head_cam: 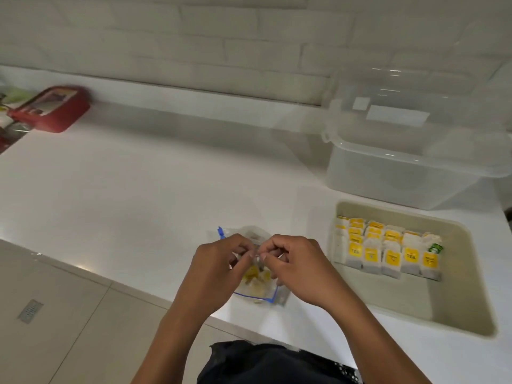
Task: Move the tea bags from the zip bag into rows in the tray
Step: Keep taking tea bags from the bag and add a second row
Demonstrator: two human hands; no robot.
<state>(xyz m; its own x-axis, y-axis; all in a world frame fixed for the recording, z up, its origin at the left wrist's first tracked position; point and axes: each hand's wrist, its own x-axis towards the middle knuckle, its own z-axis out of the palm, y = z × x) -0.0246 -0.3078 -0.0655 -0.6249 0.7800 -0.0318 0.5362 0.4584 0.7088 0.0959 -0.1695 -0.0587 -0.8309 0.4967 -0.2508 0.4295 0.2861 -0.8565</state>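
Head view: both hands, left hand (219, 261) and right hand (293, 261), are pinching the zip bag (259, 286) at its mouth, each grip clamped on the plastic; yellow tea bags are sitting inside it. Beside it, the beige tray (457, 300) is holding tea bags (388, 250) in rows. A clear lidded box (401, 162) is standing behind on the white bench (138, 189), below a white tiled wall.

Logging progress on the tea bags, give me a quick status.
Left hand and right hand both pinching the zip bag mouth. Tea bags in rows in the tray. Nothing in the way.
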